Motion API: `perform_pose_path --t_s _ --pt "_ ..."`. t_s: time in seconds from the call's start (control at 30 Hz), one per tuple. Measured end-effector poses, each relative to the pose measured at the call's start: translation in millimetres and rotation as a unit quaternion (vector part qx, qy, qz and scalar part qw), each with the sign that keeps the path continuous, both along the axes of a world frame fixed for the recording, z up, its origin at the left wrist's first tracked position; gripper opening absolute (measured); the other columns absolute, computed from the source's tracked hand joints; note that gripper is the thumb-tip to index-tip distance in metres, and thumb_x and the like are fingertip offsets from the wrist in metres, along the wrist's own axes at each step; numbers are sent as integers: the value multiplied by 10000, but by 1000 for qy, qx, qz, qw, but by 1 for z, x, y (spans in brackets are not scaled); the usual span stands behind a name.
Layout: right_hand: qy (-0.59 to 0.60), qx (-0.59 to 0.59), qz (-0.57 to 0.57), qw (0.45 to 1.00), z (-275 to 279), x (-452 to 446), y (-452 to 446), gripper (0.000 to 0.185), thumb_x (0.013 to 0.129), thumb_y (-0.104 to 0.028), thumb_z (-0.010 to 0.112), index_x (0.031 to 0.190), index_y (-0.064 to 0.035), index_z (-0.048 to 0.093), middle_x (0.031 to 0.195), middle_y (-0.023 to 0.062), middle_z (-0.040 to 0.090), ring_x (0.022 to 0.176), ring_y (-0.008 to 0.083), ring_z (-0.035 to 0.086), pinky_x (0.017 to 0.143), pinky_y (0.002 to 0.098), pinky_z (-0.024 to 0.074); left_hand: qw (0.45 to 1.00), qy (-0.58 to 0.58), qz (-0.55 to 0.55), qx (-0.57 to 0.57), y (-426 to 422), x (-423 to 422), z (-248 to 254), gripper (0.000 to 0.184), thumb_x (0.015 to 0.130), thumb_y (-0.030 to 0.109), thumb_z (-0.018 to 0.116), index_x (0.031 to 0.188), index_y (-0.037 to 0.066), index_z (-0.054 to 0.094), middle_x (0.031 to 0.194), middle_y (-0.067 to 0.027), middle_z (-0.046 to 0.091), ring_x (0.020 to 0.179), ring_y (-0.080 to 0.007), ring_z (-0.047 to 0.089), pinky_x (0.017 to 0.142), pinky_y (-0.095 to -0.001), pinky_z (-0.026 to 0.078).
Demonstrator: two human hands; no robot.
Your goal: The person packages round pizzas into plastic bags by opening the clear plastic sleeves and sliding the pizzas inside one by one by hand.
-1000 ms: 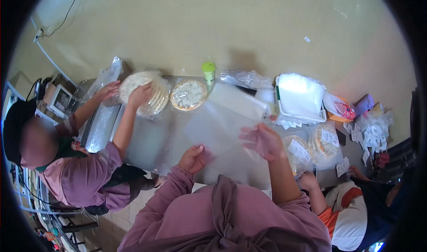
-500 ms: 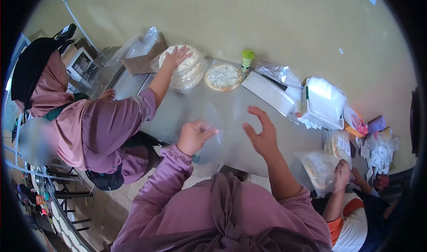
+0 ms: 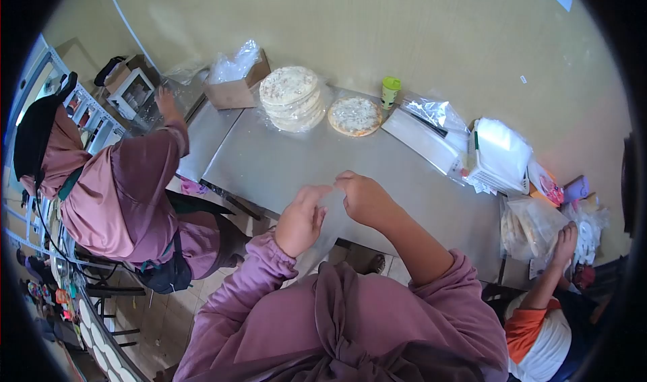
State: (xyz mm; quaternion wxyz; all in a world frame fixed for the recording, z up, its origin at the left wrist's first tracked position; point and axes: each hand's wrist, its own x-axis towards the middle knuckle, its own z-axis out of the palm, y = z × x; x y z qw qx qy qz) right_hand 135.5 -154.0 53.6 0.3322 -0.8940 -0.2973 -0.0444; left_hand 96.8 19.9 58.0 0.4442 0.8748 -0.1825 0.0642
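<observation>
Grey table (image 3: 269, 156) lay beyond as the right hand (image 3: 364, 199) closed in on the left hand (image 3: 302, 221), bringing both to the film (image 3: 321, 246) hanging below them. Both were part-curled; I couldn't tell which gripped it

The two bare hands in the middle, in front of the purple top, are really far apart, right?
Not quite: they aren't far apart. The head view shows the left hand and the right hand close together, fingertips almost meeting, and yes, they are in the middle, in front of the purple top.
</observation>
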Motion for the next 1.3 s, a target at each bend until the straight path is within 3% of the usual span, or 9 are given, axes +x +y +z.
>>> perform_pose_path --t_s 0.1,0.27,0.4,0.53,0.6,0.73,1.0,1.17,1.3 --pt "-26 34 -4 999 2 -1 10 268 670 -3 524 926 73 550 1019 244 554 867 390 567 769 419 469 991 -109 -36 75 8 -11 4 332 719 26 633 1040 73 569 1090 -172 536 741 -269 605 608 -347 476" --pt "-25 54 -6 998 9 9 9 402 633 41 509 1032 90 515 1178 278 481 884 377 569 761 362 485 967 17 34 253 41 -26 -19 394 729 -23 536 1104 91 562 1125 -189 538 897 -339 595 753 -386 493" --pt "32 110 51 992 12 19 -6 442 661 30 519 1099 86 508 1212 267 473 840 332 601 729 329 494 988 -12 58 146 61 -25 -42 438 683 -95 483 1105 -5 558 957 -185 614 872 -301 614 723 -350 488" --pt "183 132 139 964 7 42 -33 396 745 -34 576 1128 51 522 1228 217 496 816 247 613 702 310 495 990 22 67 123 46 -29 -36 507 663 -136 436 1140 -7 551 1010 -176 613 881 -238 621 665 -320 502" --pt "248 220 216 919 -13 75 -52 335 777 -173 641 1084 -46 597 1070 157 609 828 206 609 701 296 495 988 77 118 66 40 -28 -41 563 649 -168 395 1164 0 544 1064 -165 603 942 -202 603 639 -284 523" --pt "437 326 -26 838 -66 165 -98 250 807 -185 633 1017 -51 611 862 57 610 762 135 585 656 292 512 976 139 169 9 20 -24 -28 609 607 -184 367 1164 -7 537 1166 -209 541 1056 -296 561 760 -293 527" --pt "416 136 -332 836 -177 309 -133 383 691 -204 689 1001 2 596 829 136 612 714 249 625 539 359 531 966 177 186 -25 -13 -17 -22 633 615 -184 309 1205 -43 491 1237 -224 485 1125 -296 514 714 -278 537" --pt "312 30 -419 852 -211 337 -107 423 614 -245 688 953 3 637 947 194 637 836 315 631 736 361 516 950 218 216 -63 -24 -9 -21 623 634 -189 289 1211 -50 481 1256 -223 463 1122 -302 514 676 -277 552" --pt "335 84 -470 812 -204 334 -102 449 577 -282 701 912 13 650 930 184 645 850 310 628 803 314 488 950 231 206 -48 -26 -2 -23 616 639 -187 284 1211 -59 475 1267 -230 446 1128 -306 508 668 -273 558"
